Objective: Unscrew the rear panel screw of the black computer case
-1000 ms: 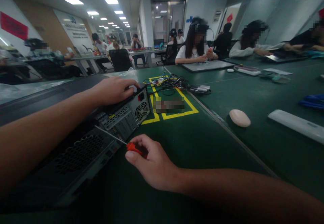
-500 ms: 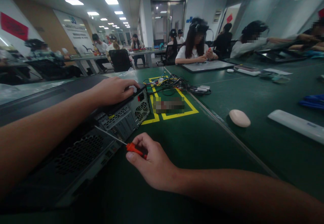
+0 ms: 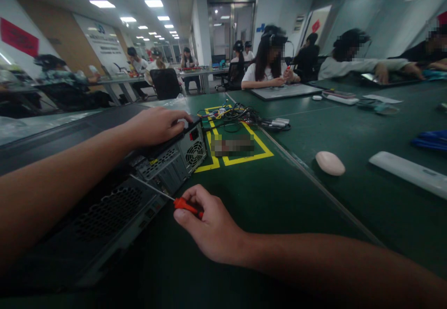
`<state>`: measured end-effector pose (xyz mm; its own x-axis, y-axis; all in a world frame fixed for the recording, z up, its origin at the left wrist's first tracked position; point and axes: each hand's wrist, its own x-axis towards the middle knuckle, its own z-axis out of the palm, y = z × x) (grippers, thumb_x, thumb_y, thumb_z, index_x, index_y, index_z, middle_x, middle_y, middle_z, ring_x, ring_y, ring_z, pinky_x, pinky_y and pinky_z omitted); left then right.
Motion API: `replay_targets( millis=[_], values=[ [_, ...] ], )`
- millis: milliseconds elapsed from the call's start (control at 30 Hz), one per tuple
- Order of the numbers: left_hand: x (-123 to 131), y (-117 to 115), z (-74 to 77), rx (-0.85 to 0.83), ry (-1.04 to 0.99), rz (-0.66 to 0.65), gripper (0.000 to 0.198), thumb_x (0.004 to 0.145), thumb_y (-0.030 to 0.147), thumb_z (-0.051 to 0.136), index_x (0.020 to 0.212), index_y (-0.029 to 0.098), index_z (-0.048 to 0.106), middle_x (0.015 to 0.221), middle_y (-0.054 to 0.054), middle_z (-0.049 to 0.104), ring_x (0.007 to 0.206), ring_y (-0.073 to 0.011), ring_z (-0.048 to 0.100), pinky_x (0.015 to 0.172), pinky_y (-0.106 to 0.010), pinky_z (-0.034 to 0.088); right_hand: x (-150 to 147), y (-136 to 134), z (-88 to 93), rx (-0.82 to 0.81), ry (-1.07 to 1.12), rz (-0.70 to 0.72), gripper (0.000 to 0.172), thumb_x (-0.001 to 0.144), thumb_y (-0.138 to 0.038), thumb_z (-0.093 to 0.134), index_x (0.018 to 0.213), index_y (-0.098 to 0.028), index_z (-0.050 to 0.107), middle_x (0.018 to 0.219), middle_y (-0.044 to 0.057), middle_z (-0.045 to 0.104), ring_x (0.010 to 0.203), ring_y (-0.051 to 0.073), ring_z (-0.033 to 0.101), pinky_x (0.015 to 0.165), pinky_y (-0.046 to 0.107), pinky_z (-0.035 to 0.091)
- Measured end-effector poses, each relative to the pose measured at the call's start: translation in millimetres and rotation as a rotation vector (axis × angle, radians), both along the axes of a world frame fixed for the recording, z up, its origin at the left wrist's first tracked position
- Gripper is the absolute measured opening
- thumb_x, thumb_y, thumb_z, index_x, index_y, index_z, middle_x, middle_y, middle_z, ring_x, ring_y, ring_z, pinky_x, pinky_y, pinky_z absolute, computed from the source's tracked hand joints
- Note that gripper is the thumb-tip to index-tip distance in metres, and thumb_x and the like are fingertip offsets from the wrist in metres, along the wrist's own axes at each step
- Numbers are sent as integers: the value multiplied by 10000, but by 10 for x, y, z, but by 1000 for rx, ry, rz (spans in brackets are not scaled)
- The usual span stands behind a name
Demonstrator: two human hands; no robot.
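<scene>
A black desktop computer case [image 3: 115, 206] lies on its side on the green table, its rear panel with fan grille [image 3: 194, 153] facing away from me. My left hand [image 3: 157, 125] rests palm down on the case's top rear edge, fingers curled over it. My right hand [image 3: 209, 225] is closed round a red-handled screwdriver [image 3: 186, 205]. Its thin metal shaft runs up and left to the case's side edge near the rear panel.
A tangle of cables [image 3: 240, 116] lies in a yellow-taped square beyond the case. A pale oval mouse [image 3: 330, 163] and a white keyboard [image 3: 408, 173] sit to the right. Several other people work at the far end and at other tables.
My hands and the screwdriver stay nearly still. A person at the far right has stretched an arm across their table.
</scene>
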<state>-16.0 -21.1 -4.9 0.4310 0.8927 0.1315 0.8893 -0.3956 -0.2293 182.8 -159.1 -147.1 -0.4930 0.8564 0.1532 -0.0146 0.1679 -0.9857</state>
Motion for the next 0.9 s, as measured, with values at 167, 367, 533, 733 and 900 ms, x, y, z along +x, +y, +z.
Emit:
replay_targets(
  millis=[167,367,533,733,900],
  values=[
    [-23,43,-31,19,15,16,608,1069,445,333,1511,277,716,1179,-120,814,1042,-322,745,931,-428,530,4,-2,19,0,-6,3,159,983,-335,719,1007,-210,624,878,-21,624,811,171,584,742,321,444],
    [-28,56,-48,28,-14,16,613,1052,460,347,1491,286,738,1147,-117,827,1027,-324,761,945,-431,545,16,-1,29,24,-14,12,152,1015,-348,694,996,-210,633,844,-31,601,768,158,557,716,306,428],
    [-23,53,-45,25,-27,11,614,1049,465,352,1483,285,747,1156,-124,829,1012,-330,767,935,-441,548,22,-4,20,40,2,28,144,1059,-341,647,989,-214,649,822,-33,590,762,159,555,731,311,445],
    [-23,48,-36,18,-31,20,607,1041,467,374,1488,300,749,1143,-114,833,1013,-327,767,940,-434,545,20,-7,10,37,-1,27,174,1074,-369,630,1009,-212,666,846,-18,617,795,168,588,735,314,454],
    [-27,45,-41,21,-23,13,616,1049,456,348,1488,283,745,1127,-127,829,970,-325,766,916,-438,545,12,-20,14,-46,11,21,297,930,-337,805,1117,-225,603,905,-21,649,800,173,610,760,326,490]
  ],
)
